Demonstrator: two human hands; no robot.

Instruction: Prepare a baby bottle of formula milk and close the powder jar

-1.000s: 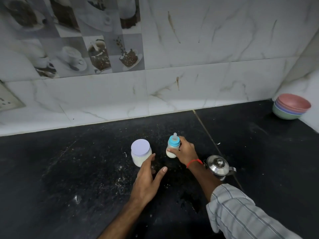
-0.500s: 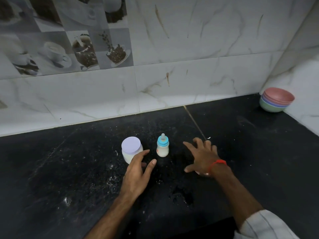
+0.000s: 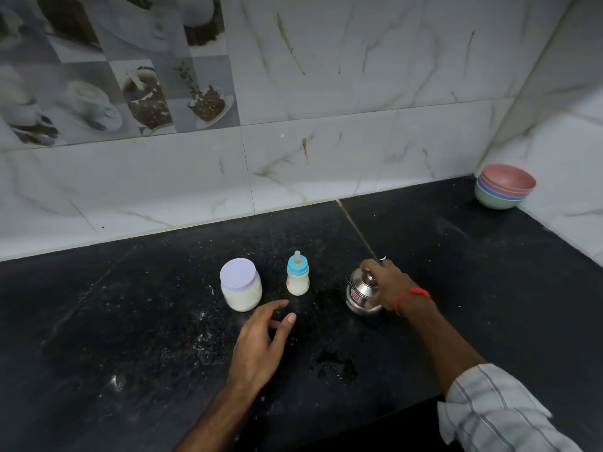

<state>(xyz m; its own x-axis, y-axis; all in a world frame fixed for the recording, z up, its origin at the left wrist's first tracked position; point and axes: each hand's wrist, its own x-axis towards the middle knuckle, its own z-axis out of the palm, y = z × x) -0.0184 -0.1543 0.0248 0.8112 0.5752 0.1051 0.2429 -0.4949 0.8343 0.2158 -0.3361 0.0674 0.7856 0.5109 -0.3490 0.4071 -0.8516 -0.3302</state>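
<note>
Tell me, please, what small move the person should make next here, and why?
Probably slide the steel pot aside with the right hand, which already grips it. The baby bottle stands capped with milk inside, and the powder jar has its lid on, so only tidying seems left. The left hand hovers empty.

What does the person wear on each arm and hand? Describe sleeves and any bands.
The left hand and forearm are bare, with no sleeve or band showing. The right hand has a red thread band at the wrist, and higher up a light striped sleeve, rolled back.
</note>
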